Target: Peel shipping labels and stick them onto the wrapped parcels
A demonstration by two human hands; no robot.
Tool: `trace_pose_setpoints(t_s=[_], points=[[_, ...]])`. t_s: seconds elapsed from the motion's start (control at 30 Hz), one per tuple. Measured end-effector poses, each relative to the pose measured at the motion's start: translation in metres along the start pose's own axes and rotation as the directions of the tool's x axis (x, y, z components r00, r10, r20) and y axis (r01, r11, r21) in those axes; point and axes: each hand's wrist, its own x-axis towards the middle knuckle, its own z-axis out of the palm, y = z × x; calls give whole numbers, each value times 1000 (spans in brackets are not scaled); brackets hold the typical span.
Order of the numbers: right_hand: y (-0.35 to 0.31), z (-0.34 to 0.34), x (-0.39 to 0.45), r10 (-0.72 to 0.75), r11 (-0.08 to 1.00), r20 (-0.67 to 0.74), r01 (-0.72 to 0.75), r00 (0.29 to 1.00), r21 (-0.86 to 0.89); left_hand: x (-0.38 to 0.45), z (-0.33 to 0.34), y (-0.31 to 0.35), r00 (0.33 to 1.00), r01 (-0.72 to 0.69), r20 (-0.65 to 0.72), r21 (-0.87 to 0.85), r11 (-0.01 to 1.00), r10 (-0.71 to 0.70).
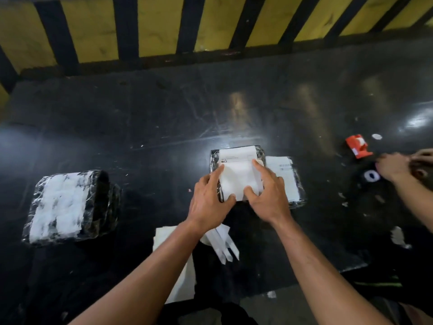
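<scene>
**At the middle of the desk: a label going down on a parcel**

At the centre of the frame, on the dark desk [164, 109], a wrapped parcel [214, 158] lies under a white shipping label [237, 174], and both hands are on it. The left hand [209, 198] lies along the label's left edge, fingers fairly straight and spread, forefinger reaching up the paper, thumb at the lower edge. The right hand [267, 195] mirrors it on the right side, fingers flat and pressing. Neither hand grips anything; I'd say they are smoothing the label flat.

Just to the right, touching or nearly so, a second parcel [287, 179] already wears its label. At the left of the frame a larger wrapped bundle [70, 205] shows white through the plastic; whether that is a label I cannot tell. Peeled backing strips [225, 247] and a white sheet [178, 266] lie at lower centre, under the forearms.

So one parcel looks done, one nearly so, one maybe waiting.

At the right edge another person's hands [396, 167] work near a red tape dispenser [357, 145].
</scene>
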Motion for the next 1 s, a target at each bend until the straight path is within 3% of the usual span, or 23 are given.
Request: trace_pose_setpoints(t_s=[0.23,0.47,0.53,0.63,0.8,1.0], points=[[55,-70,10,85,995,-105,-89,991,-35,24,68,63,993,-78,92,16,997,76],[111,-79,13,136,990,90,-132,987,-53,26,106,67,986,-53,159,0,999,53],[111,-79,11,128,989,86,-121,988,-83,23,104,62,987,-63,148,1,998,62],[98,-77,5,45,986,8,-43,999,-163,16,90,50,989,-102,110,16,995,100],[69,-55,-12,-219,954,-89,194,972,-227,-9,51,2,994,-113,11,32,993,113],[30,8,-48,-377,911,42,378,925,-164,-71,5,-93,993,60,-105,12,998,-58]])
